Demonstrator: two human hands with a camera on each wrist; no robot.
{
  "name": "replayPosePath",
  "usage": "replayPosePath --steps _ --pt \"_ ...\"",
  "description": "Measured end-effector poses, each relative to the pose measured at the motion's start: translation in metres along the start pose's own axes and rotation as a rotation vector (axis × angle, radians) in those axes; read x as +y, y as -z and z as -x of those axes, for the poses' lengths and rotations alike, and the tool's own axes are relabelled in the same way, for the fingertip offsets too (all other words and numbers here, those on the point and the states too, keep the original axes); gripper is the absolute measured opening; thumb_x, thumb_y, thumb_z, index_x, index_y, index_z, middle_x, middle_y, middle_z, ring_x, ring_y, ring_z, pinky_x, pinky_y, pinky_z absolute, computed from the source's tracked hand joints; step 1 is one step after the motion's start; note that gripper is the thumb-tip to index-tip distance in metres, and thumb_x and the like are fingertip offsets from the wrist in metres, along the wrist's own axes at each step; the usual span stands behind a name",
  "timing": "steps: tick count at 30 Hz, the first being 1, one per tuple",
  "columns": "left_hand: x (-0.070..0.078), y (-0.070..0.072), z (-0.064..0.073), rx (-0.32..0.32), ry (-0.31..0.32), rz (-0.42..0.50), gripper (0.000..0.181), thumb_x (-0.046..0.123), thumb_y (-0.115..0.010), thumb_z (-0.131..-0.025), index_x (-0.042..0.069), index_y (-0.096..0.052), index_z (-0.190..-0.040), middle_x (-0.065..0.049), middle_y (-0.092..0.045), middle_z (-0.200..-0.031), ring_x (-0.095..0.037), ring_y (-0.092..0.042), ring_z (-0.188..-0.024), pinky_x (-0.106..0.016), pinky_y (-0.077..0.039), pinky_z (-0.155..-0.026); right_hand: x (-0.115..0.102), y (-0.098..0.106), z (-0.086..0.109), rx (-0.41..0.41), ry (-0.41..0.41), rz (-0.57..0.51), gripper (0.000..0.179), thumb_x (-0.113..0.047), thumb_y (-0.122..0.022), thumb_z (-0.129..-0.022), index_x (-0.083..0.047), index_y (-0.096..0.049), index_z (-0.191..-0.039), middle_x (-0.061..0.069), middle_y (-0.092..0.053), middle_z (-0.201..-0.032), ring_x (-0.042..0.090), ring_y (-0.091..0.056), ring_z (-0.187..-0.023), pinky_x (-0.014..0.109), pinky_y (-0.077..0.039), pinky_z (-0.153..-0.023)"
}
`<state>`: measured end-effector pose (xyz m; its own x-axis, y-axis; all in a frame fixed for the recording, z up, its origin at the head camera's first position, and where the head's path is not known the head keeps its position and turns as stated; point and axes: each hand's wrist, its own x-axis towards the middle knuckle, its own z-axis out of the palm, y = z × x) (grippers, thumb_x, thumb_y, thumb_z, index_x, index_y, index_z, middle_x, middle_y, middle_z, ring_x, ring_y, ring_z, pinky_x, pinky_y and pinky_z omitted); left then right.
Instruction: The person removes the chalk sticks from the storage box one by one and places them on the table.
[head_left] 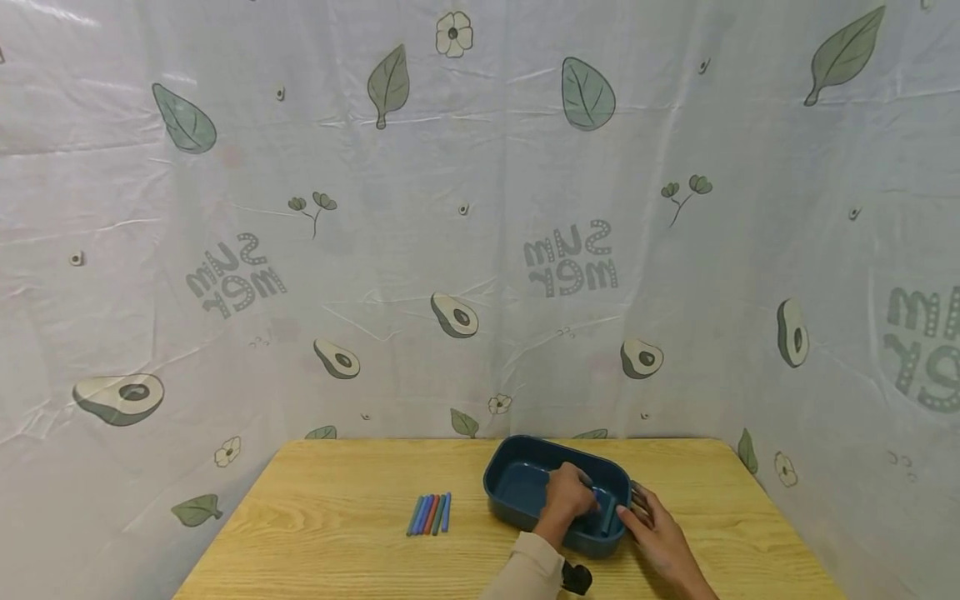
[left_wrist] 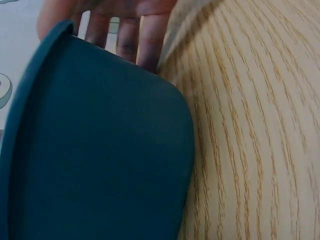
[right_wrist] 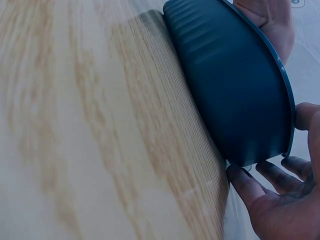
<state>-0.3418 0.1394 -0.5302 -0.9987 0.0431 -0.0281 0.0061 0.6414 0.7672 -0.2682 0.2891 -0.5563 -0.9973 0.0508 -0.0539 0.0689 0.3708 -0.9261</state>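
A dark blue plastic tub (head_left: 525, 479) stands on the table. My left hand (head_left: 570, 493) reaches down into its right half; the fingertips are largely hidden, with a bit of blue beside them. A teal stick (head_left: 609, 517) lies in the tub near its right end. My right hand (head_left: 660, 533) holds that end, thumb at the rim and fingers against the outside, as the right wrist view shows with the hand (right_wrist: 285, 195) and tub (right_wrist: 235, 85). In the left wrist view, the right hand's fingers (left_wrist: 147, 40) lie behind the tub wall (left_wrist: 100, 135).
Left of the tub, several slim blue, green and red sticks (head_left: 429, 514) lie side by side on the wooden table (head_left: 337, 500). A pale patterned curtain (head_left: 480, 250) hangs behind the table and along its sides.
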Motion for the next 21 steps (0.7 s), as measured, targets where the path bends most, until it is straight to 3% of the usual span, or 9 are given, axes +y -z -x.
replayPosePath --steps 9,21 --pt "-0.0004 -0.0029 -0.0013 0.019 0.000 -0.042 0.019 0.006 -0.085 -0.071 0.015 -0.079 -0.086 -0.004 -0.070 -0.088 -0.031 -0.066 -0.083 -0.045 -0.057 -0.069 -0.0017 -0.0010 0.0020 0.059 0.057 0.081 0.078 -0.048 -0.052 -0.101 0.000 -0.023 -0.155 0.032 -0.033 -0.154 0.047 -0.040 -0.138 0.051 -0.043 -0.107" --pt "-0.0033 -0.0045 0.0032 0.001 0.009 -0.080 0.013 0.006 -0.083 -0.070 0.016 -0.077 -0.077 -0.003 -0.069 -0.084 -0.030 -0.064 -0.080 -0.044 -0.056 -0.068 0.0030 -0.0053 0.0045 0.017 -0.006 0.023 0.083 -0.049 -0.051 -0.101 0.001 -0.016 -0.157 0.032 -0.024 -0.157 0.049 -0.032 -0.141 0.054 -0.041 -0.109"
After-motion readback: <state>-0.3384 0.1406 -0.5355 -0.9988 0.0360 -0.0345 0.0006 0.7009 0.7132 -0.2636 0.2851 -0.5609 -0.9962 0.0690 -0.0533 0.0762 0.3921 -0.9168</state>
